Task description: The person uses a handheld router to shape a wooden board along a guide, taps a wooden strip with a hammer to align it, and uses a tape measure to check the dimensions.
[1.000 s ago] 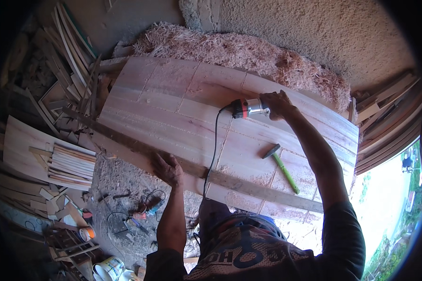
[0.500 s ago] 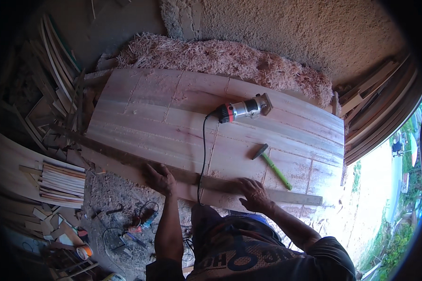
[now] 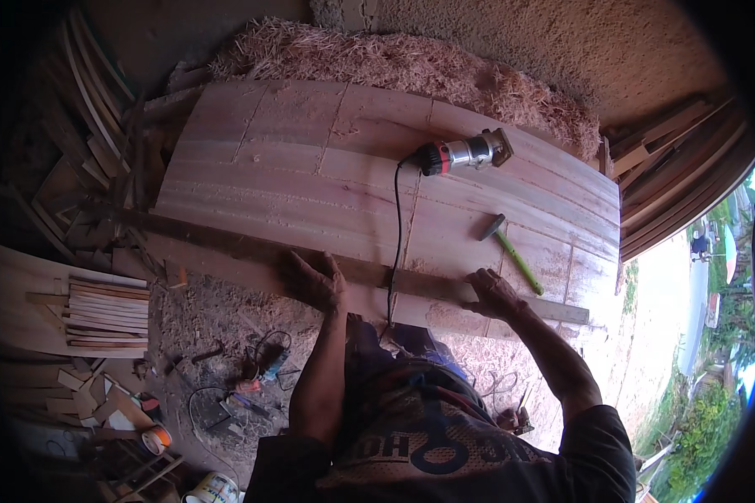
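A person in a dark printed shirt leans over a broad wooden panel (image 3: 294,201) scored with crossing lines, both bare hands at a long wooden batten (image 3: 428,286) that lies aslant along the panel's near side. The left hand (image 3: 320,285) is open, thumb spread wide of the fingers, at the batten's near edge. The right hand (image 3: 496,295), farther along toward the batten's right end, has its fingers loosely bent over the wood and its thumb apart; whether either hand grips the batten cannot be told from this angle. Beyond them, a trim router (image 3: 466,153) with a black-and-red end and a metal body lies on its side on the panel, its black cord (image 3: 400,222) trailing across the batten toward the person's waist. A hammer (image 3: 518,261) with a bright green handle rests between the router and the right end of the batten. Wood shavings (image 3: 377,67) are heaped along the panel's far edge, below a rough wall (image 3: 562,46). Curved wooden planks (image 3: 684,189) are stacked at right, near a sunlit opening, while a row of thin wooden strips (image 3: 107,314) lies at left.
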Action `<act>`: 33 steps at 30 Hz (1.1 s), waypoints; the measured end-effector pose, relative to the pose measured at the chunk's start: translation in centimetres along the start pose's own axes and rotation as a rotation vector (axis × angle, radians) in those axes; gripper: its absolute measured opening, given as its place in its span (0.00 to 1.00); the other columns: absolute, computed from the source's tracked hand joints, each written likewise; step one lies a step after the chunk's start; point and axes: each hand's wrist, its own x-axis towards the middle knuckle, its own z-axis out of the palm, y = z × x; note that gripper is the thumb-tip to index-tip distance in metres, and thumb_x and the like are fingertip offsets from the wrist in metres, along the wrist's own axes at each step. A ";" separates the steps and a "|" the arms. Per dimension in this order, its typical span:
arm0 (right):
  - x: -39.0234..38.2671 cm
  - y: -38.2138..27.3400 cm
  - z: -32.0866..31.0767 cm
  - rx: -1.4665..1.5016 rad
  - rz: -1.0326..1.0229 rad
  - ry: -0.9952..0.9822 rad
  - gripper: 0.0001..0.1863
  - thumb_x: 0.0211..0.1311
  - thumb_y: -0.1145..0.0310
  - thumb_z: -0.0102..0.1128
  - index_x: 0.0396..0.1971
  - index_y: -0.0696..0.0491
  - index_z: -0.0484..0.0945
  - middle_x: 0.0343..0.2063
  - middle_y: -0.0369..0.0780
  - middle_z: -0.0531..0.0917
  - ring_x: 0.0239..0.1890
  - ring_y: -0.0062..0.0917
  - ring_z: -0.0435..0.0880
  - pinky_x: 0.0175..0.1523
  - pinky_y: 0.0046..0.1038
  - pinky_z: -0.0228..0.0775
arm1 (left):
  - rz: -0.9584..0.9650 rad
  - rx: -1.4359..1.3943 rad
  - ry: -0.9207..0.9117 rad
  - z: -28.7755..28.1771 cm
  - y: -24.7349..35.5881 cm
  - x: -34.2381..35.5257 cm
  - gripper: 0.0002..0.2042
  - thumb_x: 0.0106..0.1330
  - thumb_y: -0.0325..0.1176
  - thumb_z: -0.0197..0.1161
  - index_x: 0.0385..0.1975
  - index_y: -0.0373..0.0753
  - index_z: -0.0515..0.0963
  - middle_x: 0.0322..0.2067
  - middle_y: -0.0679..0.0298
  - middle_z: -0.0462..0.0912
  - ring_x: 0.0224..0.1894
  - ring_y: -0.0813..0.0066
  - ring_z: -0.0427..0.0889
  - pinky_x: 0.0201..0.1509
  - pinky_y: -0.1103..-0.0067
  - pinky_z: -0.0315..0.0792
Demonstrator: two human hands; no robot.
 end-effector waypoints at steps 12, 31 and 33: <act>-3.4 2.4 1.8 0.122 -0.064 0.302 0.28 0.49 0.58 0.72 0.51 0.49 0.75 0.45 0.43 0.75 0.48 0.41 0.76 0.52 0.41 0.70 | 0.058 -0.184 0.034 -0.2 1.9 -1.1 0.39 0.69 0.54 0.57 0.71 0.34 0.54 0.69 0.43 0.58 0.70 0.41 0.59 0.71 0.54 0.56; -8.5 4.6 2.7 0.319 0.053 0.327 0.25 0.64 0.62 0.44 0.62 0.48 0.69 0.57 0.38 0.73 0.62 0.29 0.69 0.67 0.36 0.56 | -0.280 -0.266 -0.214 3.5 -1.9 3.1 0.48 0.57 0.48 0.69 0.72 0.32 0.49 0.70 0.42 0.54 0.69 0.47 0.61 0.72 0.63 0.59; -8.1 4.7 3.2 0.328 0.057 0.305 0.25 0.64 0.63 0.44 0.62 0.48 0.69 0.58 0.38 0.72 0.62 0.29 0.69 0.66 0.36 0.56 | -0.281 -0.272 -0.244 3.3 -1.5 3.2 0.48 0.57 0.46 0.69 0.72 0.33 0.48 0.70 0.43 0.54 0.69 0.49 0.62 0.72 0.64 0.59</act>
